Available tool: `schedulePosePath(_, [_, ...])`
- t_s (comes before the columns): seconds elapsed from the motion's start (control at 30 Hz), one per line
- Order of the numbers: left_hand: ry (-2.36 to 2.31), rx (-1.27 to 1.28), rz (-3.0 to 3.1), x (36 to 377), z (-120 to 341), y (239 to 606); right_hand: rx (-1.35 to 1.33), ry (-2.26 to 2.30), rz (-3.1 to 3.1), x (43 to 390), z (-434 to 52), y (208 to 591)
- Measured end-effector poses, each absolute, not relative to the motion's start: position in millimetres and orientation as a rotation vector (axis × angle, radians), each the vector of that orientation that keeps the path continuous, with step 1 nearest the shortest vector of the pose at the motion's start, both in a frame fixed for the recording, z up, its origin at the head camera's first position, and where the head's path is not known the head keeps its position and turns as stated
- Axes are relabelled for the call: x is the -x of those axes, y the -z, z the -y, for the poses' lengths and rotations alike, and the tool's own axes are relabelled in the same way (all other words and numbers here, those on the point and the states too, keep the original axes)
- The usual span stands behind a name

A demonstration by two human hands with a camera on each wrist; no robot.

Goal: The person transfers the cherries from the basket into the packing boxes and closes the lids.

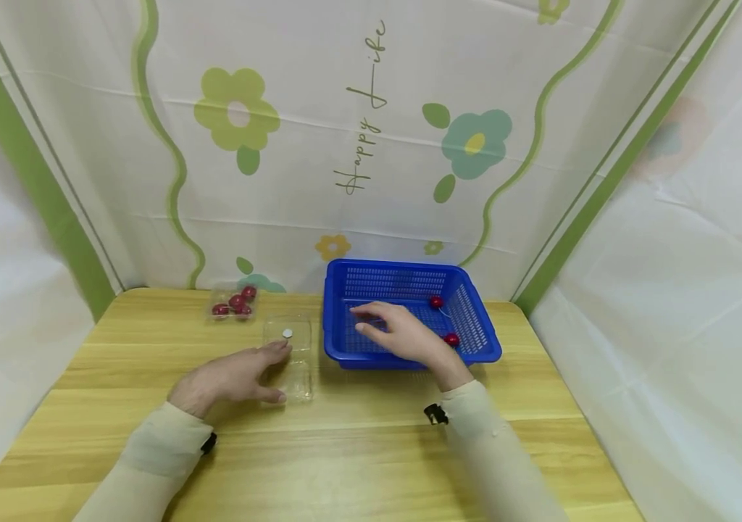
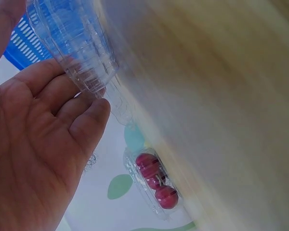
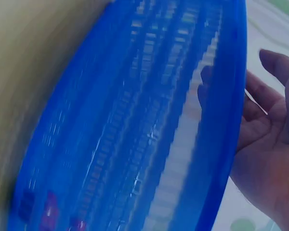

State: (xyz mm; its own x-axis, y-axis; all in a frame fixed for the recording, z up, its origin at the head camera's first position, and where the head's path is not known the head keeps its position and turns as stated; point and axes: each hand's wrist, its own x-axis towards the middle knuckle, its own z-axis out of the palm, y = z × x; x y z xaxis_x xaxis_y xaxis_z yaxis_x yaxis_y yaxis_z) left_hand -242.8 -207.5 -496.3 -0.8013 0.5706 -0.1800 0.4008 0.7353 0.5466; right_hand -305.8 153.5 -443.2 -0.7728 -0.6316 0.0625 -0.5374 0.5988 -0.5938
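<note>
A: Left hand (image 1: 230,378) — status?

B: Laid flat on the table, fingers relaxed and straight, fingertips touching the clear plastic clamshell box (image 1: 290,357) near the table's middle. Nothing is clamped. In the left wrist view the box's ribbed edge (image 2: 82,62) is seen just against the fingers.

A: Right hand (image 1: 403,336)?

B: Held spread inside the blue plastic basket (image 1: 475,330) at the back edge, right of centre. Fingers are straight, nothing is gripped. Whether the basket floor is touched cannot be told; the right wrist view is blurred.

A: How is the clamshell judged to handle?

B: Very light, thin, springy, probably slippery on the wood; it is likely to be crushed or skated away if squeezed hard. A pinch at the rim or along the two long sides is judged best. A small white round thing (image 1: 288,333) is seen on or in it; which cannot be told.

A: The basket?

B: Stiff mesh, light, best taken by the rim. Two red cherry tomatoes (image 1: 435,301) are seen in it, one at the back, one at the right wall beside the wrist. Round and smooth, so likely to roll, and easily bruised.

A: Anything else around?

B: A second clear box with red cherry tomatoes (image 1: 235,302) sits near the back-left corner, well apart from both hands. A flowered cloth backdrop (image 1: 371,130) hangs behind. Nothing is seen between the left hand and the clamshell.
</note>
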Motion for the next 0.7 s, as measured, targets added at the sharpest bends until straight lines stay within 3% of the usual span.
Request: schedulePosePath(0.7, [-0.700,-0.757,-2.596,244,206,497,0.781,0.580,-2.584,333,-273,443])
